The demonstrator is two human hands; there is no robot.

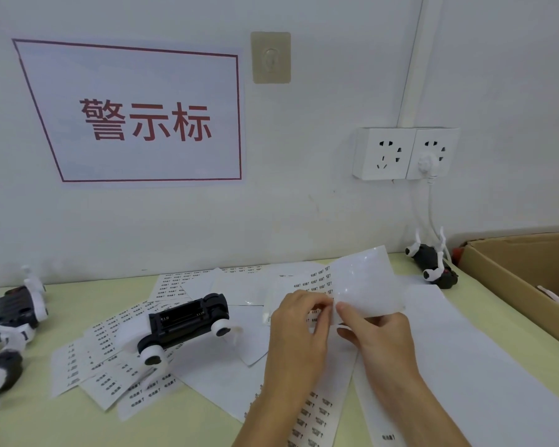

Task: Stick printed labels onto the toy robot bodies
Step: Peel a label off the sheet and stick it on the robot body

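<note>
A black and white toy robot body (184,324) lies on its back in the middle of the table, its battery bay facing up. My left hand (299,324) and my right hand (378,330) meet above the table to its right. Both pinch a curled label sheet (365,282) that rises between them; its upper part is bare glossy backing. Printed label sheets (117,356) lie scattered under and around the robot body.
More toy robots lie at the left edge (17,311) and one at the back right by the wall (433,262). An open cardboard box (510,269) stands at the right. A long blank white sheet (449,350) covers the table's right side. Wall sockets (404,153) hang above.
</note>
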